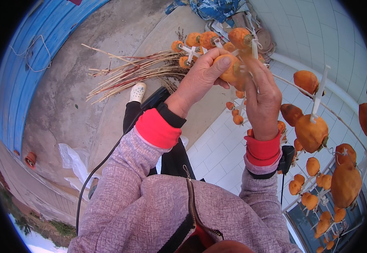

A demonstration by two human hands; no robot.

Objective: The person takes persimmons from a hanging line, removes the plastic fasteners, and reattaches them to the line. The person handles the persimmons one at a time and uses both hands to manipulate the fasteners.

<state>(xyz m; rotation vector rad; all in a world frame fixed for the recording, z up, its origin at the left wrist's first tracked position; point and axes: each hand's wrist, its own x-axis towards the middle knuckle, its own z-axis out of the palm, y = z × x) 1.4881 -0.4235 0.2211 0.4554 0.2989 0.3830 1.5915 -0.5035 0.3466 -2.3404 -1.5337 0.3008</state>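
My left hand (199, 74) is closed around a peeled orange persimmon (228, 69), thumb pressed on its side. My right hand (262, 95) is raised close against the fruit's stem end. Its fingertips are blurred, and I cannot tell whether they pinch the stem or a white plastic hanger there. Just beyond my hands hang more peeled persimmons (209, 40) on white plastic hanger clips (190, 53). One large persimmon (241, 38) hangs right above my fingers, partly beside an upright white clip (254, 50).
Persimmon strings hang at right, with a large persimmon (311, 132) near my right forearm and a cord (332, 114) crossing there. Dry stalks (132, 74) lie on the concrete floor (66, 85). A plastic sheet (74, 158) lies at left. A black cable (98, 175) runs along my left sleeve.
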